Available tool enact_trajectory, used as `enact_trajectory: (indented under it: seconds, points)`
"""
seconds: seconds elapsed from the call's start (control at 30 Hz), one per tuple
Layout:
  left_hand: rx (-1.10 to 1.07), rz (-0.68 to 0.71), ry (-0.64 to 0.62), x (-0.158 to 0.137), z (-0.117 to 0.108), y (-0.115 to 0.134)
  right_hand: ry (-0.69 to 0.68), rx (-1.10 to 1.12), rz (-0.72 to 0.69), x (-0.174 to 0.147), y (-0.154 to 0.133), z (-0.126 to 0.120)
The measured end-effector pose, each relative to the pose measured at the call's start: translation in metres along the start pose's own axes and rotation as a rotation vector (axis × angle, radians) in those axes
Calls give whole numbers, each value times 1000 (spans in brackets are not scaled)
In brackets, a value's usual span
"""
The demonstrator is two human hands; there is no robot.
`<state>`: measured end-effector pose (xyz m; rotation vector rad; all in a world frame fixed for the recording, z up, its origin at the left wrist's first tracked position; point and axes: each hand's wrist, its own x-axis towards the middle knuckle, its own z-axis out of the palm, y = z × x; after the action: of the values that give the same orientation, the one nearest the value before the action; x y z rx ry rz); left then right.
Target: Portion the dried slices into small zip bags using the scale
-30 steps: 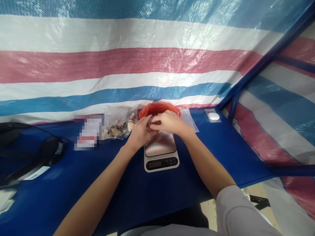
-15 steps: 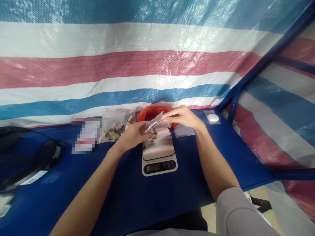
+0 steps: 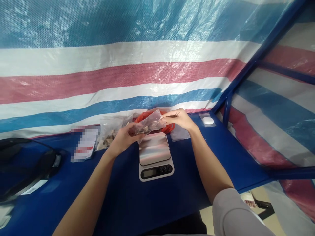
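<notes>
A: Item held?
B: Clear bag (image 3: 153,123), one, at the scale's (image 3: 155,150) far edge. Left hand (image 3: 125,137) pinching its left end; right hand (image 3: 181,119), its right corner.
A: Beyond?
B: Red bag (image 3: 142,117), one.

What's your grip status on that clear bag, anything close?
Left grip on clear bag, right grip pinching its other end. Bag held near far edge of scale. Orange bag just behind.

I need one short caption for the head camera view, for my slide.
Left hand and right hand hold a clear plastic bag near a digital scale on a blue table.
</notes>
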<state>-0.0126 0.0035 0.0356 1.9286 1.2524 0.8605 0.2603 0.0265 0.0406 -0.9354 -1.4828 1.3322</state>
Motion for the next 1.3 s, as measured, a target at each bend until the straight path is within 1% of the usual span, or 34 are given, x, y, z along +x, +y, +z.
enact_trajectory:
  seconds: [0.07, 0.13, 0.23, 0.37, 0.47, 0.63, 0.73, 0.9, 1.03, 1.13, 1.23, 1.3]
  points:
    - [-22, -62, 6, 2, -3, 1, 58, 49, 34, 3, 3, 2]
    - [44, -87, 11, 5, -7, 5, 104, 74, 63, 7, 6, 4]
    - [210, -53, 13, 12, -16, 13, 165, 96, 80, 13, 8, 5]
    - [360, 7, -53, 27, -25, 21, 208, 63, 72, 25, 12, 10]
    - [414, 63, -86, 37, -29, 21, 213, 39, 83, 35, 17, 16]
    - [473, 93, -110, 45, -35, 17, 293, 99, 133, 46, 26, 23]
    - [491, 101, -138, 48, -39, 15, 279, 102, 147, 47, 29, 22]
    - [497, 119, -192, 54, -41, 19, 169, 39, 87, 41, 27, 19]
    - [479, 116, -205, 62, -42, 19, 155, -28, 77, 39, 27, 18]
    - [417, 47, -176, 68, -43, 11, 181, -31, 86, 41, 30, 18]
    - [363, -15, -110, 71, -45, 4, 205, 37, 120, 42, 32, 18]
    - [330, -31, -64, 71, -47, 1, 221, 98, 158, 43, 33, 18]
